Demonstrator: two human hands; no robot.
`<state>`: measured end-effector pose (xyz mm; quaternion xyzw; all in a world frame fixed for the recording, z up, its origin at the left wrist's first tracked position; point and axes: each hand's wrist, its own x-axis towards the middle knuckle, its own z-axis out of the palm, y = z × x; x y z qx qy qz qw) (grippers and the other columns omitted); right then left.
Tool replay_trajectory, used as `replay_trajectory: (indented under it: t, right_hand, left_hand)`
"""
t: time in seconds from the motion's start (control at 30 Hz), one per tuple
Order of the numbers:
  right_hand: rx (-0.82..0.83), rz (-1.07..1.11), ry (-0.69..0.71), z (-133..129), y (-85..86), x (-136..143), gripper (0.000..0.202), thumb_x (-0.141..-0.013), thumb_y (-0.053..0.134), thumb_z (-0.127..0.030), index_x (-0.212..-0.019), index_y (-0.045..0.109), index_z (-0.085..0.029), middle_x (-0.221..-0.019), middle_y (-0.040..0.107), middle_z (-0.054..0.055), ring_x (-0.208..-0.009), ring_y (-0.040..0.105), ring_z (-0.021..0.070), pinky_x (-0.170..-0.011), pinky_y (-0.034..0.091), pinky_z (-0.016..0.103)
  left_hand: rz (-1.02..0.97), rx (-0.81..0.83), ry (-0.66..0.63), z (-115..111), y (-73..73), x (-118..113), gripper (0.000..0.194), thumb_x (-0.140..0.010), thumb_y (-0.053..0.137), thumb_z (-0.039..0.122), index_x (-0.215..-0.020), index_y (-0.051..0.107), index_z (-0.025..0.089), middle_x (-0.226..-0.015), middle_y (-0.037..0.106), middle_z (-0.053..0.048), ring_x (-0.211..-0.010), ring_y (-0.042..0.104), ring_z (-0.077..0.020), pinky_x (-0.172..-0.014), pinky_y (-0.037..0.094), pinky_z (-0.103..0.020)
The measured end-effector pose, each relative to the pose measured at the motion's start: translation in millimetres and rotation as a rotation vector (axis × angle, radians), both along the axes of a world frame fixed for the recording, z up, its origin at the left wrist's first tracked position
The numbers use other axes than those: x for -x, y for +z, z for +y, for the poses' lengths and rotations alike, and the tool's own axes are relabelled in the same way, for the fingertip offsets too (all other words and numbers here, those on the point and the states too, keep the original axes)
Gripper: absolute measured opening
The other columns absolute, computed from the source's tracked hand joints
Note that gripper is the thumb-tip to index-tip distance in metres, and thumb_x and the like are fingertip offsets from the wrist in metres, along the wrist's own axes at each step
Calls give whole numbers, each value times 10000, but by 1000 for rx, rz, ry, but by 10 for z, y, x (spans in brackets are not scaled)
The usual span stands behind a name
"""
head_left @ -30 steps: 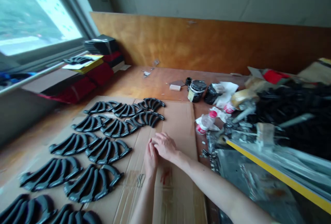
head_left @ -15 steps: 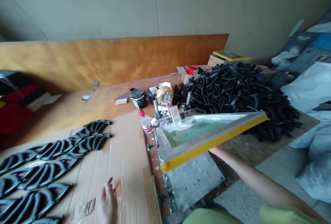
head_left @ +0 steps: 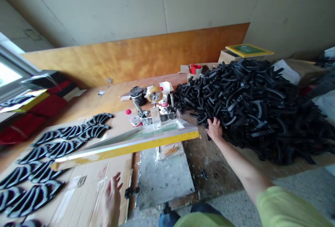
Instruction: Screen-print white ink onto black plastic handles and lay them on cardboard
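Note:
My right hand (head_left: 215, 129) reaches to the near left edge of a heap of black curved plastic parts (head_left: 243, 97). Its fingers are spread and touch the parts there, with none visibly gripped. Over the cardboard sheet (head_left: 91, 199), my left hand (head_left: 113, 192) hangs with fingers apart and nothing in it. Between the hands, a yellow-edged screen-printing frame (head_left: 131, 149) stands raised and tilted on a hinge clamp (head_left: 159, 114). Beneath it lies a grey, paint-spotted base plate (head_left: 164, 178). Neither hand touches the frame.
Rows of black curved parts (head_left: 62, 146) lie on the cardboard at left. Behind the clamp stand a black paint tub (head_left: 138, 96), a red-capped bottle (head_left: 134, 118) and a tape roll (head_left: 154, 94). Another yellow-edged frame (head_left: 248, 50) rests on a box behind the heap.
My right hand has let go of the screen frame and moved right to the heap. The frame stays raised. My left hand remains open over the cardboard; the view has shifted right.

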<state>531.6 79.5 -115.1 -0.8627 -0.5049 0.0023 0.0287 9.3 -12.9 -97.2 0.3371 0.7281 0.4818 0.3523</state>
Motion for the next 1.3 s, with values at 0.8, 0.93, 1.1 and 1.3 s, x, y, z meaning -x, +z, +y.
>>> replay_trajectory:
  t: [0.8, 0.93, 1.1, 1.3]
  right_hand:
    - [-52, 386, 126, -519, -73, 491, 290, -890, 517, -289, -1124, 687, -275, -1154, 597, 68, -1105, 531, 193, -935, 397, 281]
    - [-71, 558, 163, -581, -67, 345, 331, -845, 519, -130, -1112, 686, -233, -1135, 666, 41, -1061, 598, 156, -965, 401, 263]
    - [-251, 579, 160, -602, 212, 51, 426, -683, 703, -192, -1108, 673, -210, -1047, 687, 77, -978, 633, 231, -890, 463, 362]
    - [-283, 955, 375, -477, 547, 552, 268, -696, 720, -383, -883, 702, -191, -826, 672, 26, -745, 629, 188, -716, 482, 313]
  left_hand:
    - [21, -6, -165, 300, 116, -280, 690, -681, 502, 751, -1003, 633, 155, -1260, 609, -154, -1199, 543, -330, -924, 508, -479]
    - [24, -14, -222, 300, 87, -271, 653, -754, 461, 718, -1026, 641, 152, -1229, 628, -141, -1190, 556, -300, -929, 511, -445]
    - [17, -34, -203, 248, 91, -146, 609, -782, 464, 690, -1039, 644, 168, -1242, 626, -133, -1179, 563, -292, -925, 512, -453]
    - [15, -63, -170, 234, 207, -113, 607, -803, 447, 678, -1025, 645, 148, -1212, 633, -160, -1141, 585, -287, -884, 527, -435]
